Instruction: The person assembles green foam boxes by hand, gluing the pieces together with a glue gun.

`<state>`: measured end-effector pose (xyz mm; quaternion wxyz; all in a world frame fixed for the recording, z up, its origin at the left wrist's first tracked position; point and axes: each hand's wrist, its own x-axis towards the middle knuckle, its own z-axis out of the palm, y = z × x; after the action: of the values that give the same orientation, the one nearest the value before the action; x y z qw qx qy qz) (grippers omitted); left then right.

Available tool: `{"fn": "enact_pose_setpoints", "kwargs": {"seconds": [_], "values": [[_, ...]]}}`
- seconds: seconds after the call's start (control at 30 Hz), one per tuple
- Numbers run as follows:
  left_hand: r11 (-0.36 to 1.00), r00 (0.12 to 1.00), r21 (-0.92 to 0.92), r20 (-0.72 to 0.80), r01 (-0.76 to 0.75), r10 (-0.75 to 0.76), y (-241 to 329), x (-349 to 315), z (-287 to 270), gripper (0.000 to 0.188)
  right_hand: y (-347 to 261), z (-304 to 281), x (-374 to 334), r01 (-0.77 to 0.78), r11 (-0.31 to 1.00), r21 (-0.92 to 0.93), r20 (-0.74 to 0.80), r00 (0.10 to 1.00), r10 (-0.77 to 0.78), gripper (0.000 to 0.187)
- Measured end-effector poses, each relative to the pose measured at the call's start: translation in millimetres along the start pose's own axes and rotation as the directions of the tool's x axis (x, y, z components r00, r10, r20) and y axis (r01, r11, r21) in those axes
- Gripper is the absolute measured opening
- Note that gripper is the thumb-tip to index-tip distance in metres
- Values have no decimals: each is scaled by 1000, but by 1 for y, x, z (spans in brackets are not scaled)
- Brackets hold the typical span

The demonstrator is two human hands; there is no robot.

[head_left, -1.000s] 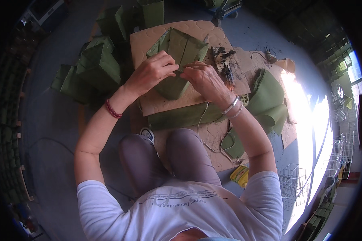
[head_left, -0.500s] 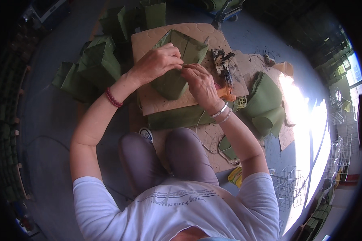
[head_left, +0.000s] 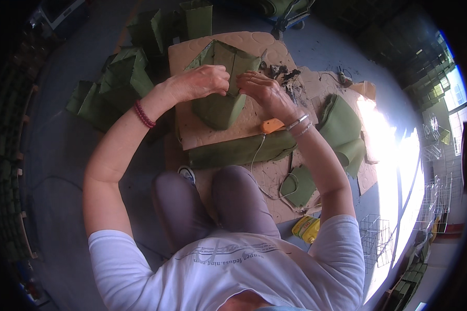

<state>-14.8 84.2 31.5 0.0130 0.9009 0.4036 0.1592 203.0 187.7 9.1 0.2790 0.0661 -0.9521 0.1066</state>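
Observation:
A green fabric container (head_left: 219, 111) with folded corners and an open, angular rim stands on a cardboard-covered work surface in front of me. My left hand (head_left: 208, 83) is closed, its fingertips pinched at the container's near side. My right hand (head_left: 264, 92) has its fingers bunched over the right part of the same side, with the thumb tucked below. A small gap parts the two hands. My fingers hide what exactly lies between them. Below my right wrist lies an orange tool (head_left: 272, 125) with a pale cord, its other end hidden by my arm.
Several green fabric containers (head_left: 127, 75) stand to the left and far left. Black-smeared scraps (head_left: 290, 78) lie on the cardboard (head_left: 197, 139) beyond my right hand. Rolled green fabric (head_left: 340, 124) lies at right, a yellow package (head_left: 306, 228) by my right elbow, wire racks (head_left: 374, 238) farther right.
My hands, touching at the container's edge before, have drawn apart to left and right. My right forearm has swung outward. The orange tool now shows farther left, beneath my wrist.

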Motion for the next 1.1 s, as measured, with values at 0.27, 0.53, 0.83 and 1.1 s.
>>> {"fn": "enact_pose_setpoints", "kwargs": {"seconds": [0.27, 0.53, 0.83, 1.1], "values": [[981, 999, 192, -13, 36, -34, -7, -25, -17, 11, -1, 13, 3, 1, 989, -150, -110, 994, -18, 24], [911, 898, 275, -399, 308, -184, 50, -21, 23, 21, 7, 5, 27, -81, 980, -182, 230, 965, 123, 21], [935, 899, 156, -362, 318, -246, 34, -41, 14, 9, -6, 10, 7, -121, 979, -163, -26, 993, 118, 31], [913, 841, 101, -440, 395, -315, 40, -36, 23, 5, -10, 9, 14, 92, 851, -516, 85, 995, -55, 25]]}}
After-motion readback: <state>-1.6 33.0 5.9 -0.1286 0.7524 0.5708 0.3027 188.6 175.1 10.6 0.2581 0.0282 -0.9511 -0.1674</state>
